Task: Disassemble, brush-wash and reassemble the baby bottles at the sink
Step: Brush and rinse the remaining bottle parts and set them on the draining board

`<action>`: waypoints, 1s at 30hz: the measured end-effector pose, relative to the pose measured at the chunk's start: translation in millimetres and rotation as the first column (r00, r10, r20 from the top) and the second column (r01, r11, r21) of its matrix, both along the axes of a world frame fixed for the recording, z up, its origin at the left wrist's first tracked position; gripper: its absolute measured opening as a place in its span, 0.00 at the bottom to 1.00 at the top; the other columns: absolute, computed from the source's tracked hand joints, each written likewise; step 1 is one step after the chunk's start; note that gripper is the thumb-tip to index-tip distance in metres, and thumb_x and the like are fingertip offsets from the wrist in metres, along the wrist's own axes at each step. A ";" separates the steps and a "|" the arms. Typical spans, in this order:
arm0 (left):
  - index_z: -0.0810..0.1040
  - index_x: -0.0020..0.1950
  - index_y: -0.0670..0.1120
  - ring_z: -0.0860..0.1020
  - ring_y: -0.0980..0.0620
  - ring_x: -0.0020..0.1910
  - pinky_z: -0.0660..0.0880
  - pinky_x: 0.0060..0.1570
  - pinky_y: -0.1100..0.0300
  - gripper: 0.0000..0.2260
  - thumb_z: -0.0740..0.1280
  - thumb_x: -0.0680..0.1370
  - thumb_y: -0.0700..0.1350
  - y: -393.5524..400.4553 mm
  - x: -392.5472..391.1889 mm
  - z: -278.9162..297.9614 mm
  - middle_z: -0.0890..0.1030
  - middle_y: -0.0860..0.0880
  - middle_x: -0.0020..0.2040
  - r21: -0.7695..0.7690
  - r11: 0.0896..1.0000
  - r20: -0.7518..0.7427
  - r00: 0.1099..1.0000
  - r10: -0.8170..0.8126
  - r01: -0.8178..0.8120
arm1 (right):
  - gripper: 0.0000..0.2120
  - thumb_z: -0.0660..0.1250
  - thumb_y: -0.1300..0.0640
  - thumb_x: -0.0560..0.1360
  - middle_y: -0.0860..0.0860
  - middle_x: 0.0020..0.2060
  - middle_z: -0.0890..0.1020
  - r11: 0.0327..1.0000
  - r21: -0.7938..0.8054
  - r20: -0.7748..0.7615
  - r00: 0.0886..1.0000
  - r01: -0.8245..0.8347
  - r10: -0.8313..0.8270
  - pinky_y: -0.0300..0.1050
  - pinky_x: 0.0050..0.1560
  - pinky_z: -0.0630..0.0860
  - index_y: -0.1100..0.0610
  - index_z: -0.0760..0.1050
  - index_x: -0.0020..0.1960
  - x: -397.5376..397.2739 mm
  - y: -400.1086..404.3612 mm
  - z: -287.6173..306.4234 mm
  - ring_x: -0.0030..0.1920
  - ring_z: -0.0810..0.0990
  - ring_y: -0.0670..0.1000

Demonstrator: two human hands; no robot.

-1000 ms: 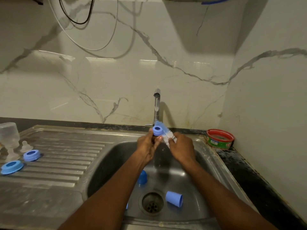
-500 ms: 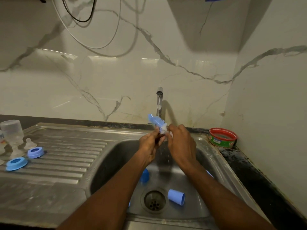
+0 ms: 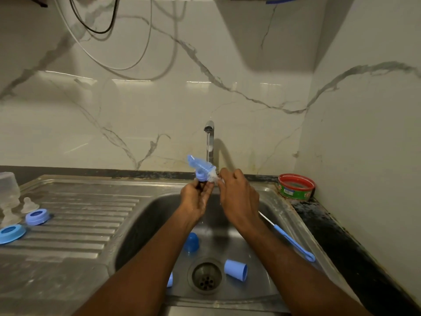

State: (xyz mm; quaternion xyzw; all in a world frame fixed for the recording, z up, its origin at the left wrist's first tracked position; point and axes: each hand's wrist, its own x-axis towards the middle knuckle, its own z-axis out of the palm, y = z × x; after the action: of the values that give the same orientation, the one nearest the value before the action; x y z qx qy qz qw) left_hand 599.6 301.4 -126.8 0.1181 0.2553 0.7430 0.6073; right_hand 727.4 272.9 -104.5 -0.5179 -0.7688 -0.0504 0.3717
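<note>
A blue screw ring (image 3: 201,176) is pinched at its lower edge by the curled fingers of the left hand (image 3: 195,200) and is held up over the far side of the steel sink (image 3: 145,215), just in front of the tap (image 3: 210,142). A blue-and-white bottle brush (image 3: 200,166) is gripped by the right hand (image 3: 237,197), whose fingers are closed round its stem; the bristles lie against the ring (whether they pass through it cannot be told, since the spot is blurred). On the sink floor a blue cap (image 3: 191,241) is seen left of the drain (image 3: 206,275), a second blue cap (image 3: 235,270) lies on its side right of the drain, and the edge of a third blue piece (image 3: 169,280) shows beside the left forearm. A thin blue nipple brush (image 3: 289,238) is leaned along the right wall of the sink. On the draining board at the left, two more blue rings (image 3: 37,216) (image 3: 11,233) are laid flat near a clear nipple (image 3: 29,204) and a clear bottle (image 3: 9,188). A red-rimmed round tub (image 3: 296,187) stands on the dark desk (image 3: 337,242) at the far right corner.
</note>
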 end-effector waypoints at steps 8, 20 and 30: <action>0.81 0.52 0.38 0.77 0.51 0.36 0.78 0.40 0.60 0.12 0.57 0.82 0.39 -4.3 1.3 -1.7 0.80 0.43 0.39 -0.044 0.992 -0.389 0.913 -0.123 0.115 | 0.10 0.61 0.48 0.83 0.50 0.54 0.82 0.999 -0.039 -0.129 0.992 -0.004 -0.001 0.43 0.43 0.65 0.51 0.74 0.60 2.7 2.8 5.6 0.51 0.80 0.54; 0.81 0.49 0.42 0.82 0.50 0.39 0.79 0.40 0.59 0.09 0.61 0.83 0.41 3.7 1.1 -12.5 0.84 0.45 0.39 -0.011 1.000 -0.704 0.710 -0.010 0.003 | 0.14 0.62 0.47 0.81 0.51 0.56 0.83 0.993 -0.119 -0.057 0.998 0.001 -0.008 0.46 0.44 0.71 0.48 0.74 0.65 3.9 9.1 -0.1 0.54 0.81 0.56; 0.80 0.55 0.42 0.84 0.45 0.51 0.83 0.51 0.54 0.08 0.63 0.84 0.44 21.0 -9.2 -28.6 0.84 0.40 0.53 0.047 0.996 -0.823 0.562 0.082 -0.075 | 0.14 0.64 0.47 0.81 0.52 0.57 0.82 0.970 -0.170 0.049 0.985 0.171 -0.165 0.48 0.45 0.72 0.50 0.73 0.65 27.1 12.3 7.1 0.54 0.81 0.57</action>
State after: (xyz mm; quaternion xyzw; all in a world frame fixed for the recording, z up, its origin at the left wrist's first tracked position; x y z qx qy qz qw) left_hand 590.5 322.4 -155.4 0.4413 0.5111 0.6294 0.3845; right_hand 754.5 285.2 -97.4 -0.6107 -0.7298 -0.0235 0.3064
